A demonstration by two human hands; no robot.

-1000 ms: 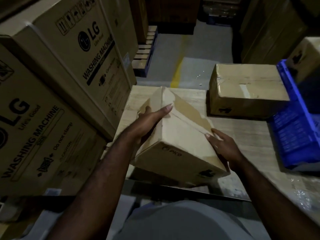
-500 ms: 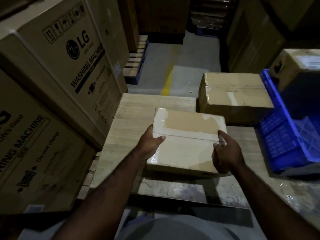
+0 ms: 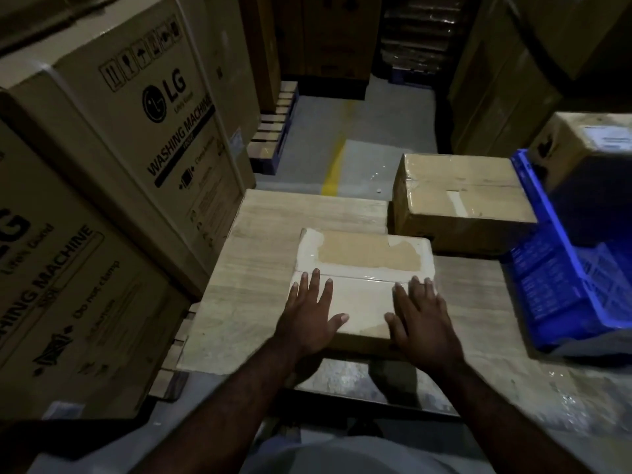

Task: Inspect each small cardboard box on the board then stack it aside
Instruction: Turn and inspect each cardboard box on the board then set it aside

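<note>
Both grips are released: the left grip (image 3: 309,316) and the right grip (image 3: 419,316) lie flat, with straight fingers, on the near half of the top of the small cardboard box (image 3: 366,254). This box lies flat on the pale wooden desk (image 3: 273,241), at its near middle.

The room is a dim storehouse with a grey floor (image 3: 376,131) and one yellow line (image 3: 337,165) on it. At the left stand two big washing machine cartons (image 3: 143,131), stacked close beside the desk. At the right stands one blue crate (image 3: 554,295). One labelled carton (image 3: 588,142) is at its far end; whether it sits inside cannot be told. One second taped box (image 3: 458,200) lies on the far right part of the desk, just behind the small one.
</note>
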